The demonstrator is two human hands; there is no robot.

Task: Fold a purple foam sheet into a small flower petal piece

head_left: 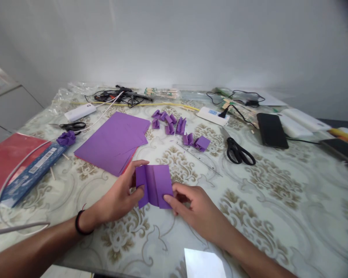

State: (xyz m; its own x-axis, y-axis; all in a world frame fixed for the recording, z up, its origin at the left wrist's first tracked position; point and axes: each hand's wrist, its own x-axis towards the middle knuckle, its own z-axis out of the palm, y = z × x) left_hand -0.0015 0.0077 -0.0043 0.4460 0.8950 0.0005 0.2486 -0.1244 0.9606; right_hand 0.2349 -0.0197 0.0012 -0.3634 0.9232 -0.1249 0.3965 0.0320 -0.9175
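Observation:
A folded piece of purple paper (159, 185) with upright creases is held just above the table, its two side flaps turned inward. My left hand (124, 193) pinches its left edge, thumb in front and fingers behind. On the opposite edge, my right hand (188, 200) grips the lower right corner between thumb and fingers. Beyond the hands lie several small folded purple paper pieces (169, 128). A stack of purple sheets (113, 139) rests to the left, a bit of red showing under its edge. A clear ruler (198, 158) lies behind my right hand.
Black-handled scissors (239, 152) and a black phone (272, 130) lie at right, near a white power strip (213, 115). At left are another pair of scissors (72, 126), crumpled purple paper (66, 138) and a red packet (14, 162). White paper (204, 264) sits at the front edge.

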